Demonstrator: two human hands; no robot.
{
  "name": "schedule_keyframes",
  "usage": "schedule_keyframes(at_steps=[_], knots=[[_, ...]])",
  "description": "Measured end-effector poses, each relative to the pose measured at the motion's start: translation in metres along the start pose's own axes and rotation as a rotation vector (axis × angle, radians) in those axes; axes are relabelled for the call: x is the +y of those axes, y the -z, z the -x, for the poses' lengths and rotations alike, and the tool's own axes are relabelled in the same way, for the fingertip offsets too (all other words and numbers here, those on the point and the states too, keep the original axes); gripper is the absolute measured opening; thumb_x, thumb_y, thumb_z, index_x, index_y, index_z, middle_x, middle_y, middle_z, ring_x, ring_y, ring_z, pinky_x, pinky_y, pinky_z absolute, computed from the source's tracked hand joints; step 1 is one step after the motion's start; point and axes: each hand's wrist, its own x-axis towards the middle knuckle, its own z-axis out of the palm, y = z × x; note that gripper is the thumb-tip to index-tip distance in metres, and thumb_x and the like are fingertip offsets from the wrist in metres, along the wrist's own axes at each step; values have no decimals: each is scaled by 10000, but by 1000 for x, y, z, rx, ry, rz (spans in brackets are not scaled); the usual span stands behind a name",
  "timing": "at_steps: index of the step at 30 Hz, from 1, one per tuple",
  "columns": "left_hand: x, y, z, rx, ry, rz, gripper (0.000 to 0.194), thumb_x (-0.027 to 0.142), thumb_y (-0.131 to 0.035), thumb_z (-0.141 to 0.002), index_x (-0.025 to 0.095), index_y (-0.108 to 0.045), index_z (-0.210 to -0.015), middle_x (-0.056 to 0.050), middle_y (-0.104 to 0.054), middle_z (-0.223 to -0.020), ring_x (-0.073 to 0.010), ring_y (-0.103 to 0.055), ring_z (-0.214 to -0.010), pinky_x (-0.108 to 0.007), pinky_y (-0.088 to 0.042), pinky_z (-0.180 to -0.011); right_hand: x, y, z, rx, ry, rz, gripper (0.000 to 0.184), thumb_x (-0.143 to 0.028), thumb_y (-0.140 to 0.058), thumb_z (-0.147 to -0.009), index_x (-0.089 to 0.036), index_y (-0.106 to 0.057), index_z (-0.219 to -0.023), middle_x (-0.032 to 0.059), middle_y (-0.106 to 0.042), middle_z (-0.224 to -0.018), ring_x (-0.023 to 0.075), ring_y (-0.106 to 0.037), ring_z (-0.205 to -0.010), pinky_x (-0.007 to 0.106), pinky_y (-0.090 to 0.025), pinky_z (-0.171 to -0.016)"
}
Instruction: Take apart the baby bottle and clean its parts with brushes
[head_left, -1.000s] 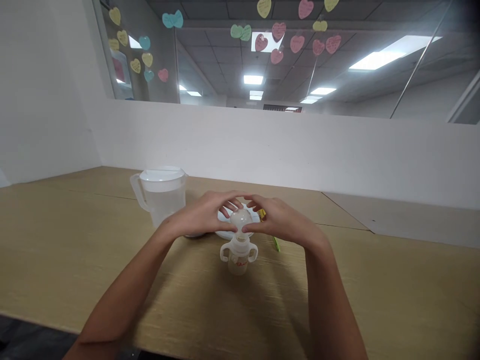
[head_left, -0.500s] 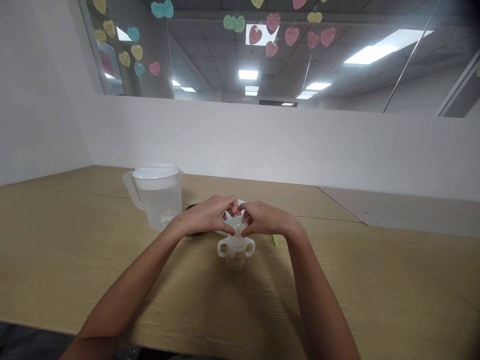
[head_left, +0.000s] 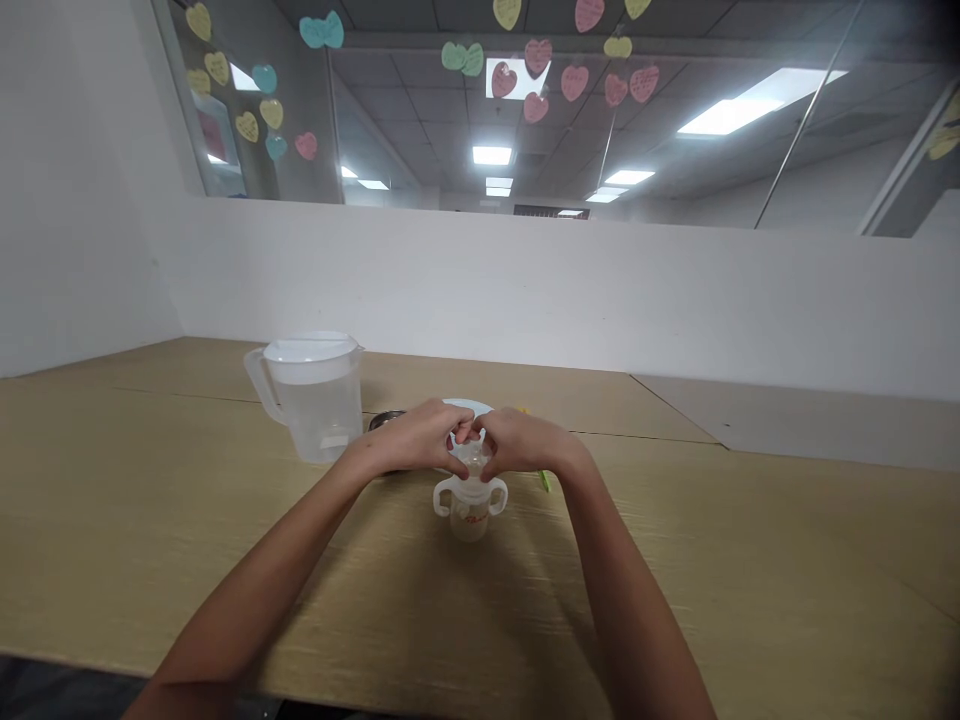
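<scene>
Atop the bottle [head_left: 469,522], a clear domed cap [head_left: 472,457] between left hand [head_left: 417,438] and right hand [head_left: 526,441], fingers [head_left: 453,463] pinching it; bottle translucent, two-handled, red-lettered

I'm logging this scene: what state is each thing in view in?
Bottle, upright on the table.
Clear cap, at the bottle's top; seating unclear.
Left hand, curled around the cap.
Right hand, curled around the cap.
Pitcher, upright, lid on.
Plate, partly hidden.
Dark-rimmed dish, partly hidden.
Green item, partly hidden.
Ceiling lights, lit.
</scene>
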Motion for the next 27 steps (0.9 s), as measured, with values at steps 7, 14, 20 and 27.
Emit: schedule_keyframes(at_steps=[7,14,20,27], knots=[[-4,-1,-2,9,7,39,370,292,-699,-570,170,-351,-585,54,-481,-624,-104,-467,-634,-207,-267,-529,4,-3,-4,-16,7,10,344,-298,-695,-637,-161,-575,-929,19,-596,-821,134,-527,-702,196,-325,-505],[-4,-2,-3,17,-13,-33,362,301,-696,-578,164,-361,-566,54,-490,-609,-91,-428,-579,-213,-248,-523,1,-2,-3,0,-17,17,375,-275,-701,-622,-169,-577,-959,15,-598,-828,141,-528,-720,205,-318,-503],[-7,-3,-3,21,-31,-31,375,324,-688,-595,169,-346,-578,50,-504,-631,-90,-423,-572,-213,-251,-504,1,-2,-2,18,-52,-30,472,-268,-725,-600,-169,-552,-1028,31,-610,-927,152,-553,-776,202,-344,-535],[-13,8,9,-51,-106,94,304,334,-613,-713,169,-375,-623,-10,-618,-940,-159,-538,-896,-218,-363,-669,5,-3,-1,40,-11,-82,523,-279,-728,-596,-186,-555,-1081,42,-616,-961,172,-568,-824,218,-388,-604]])
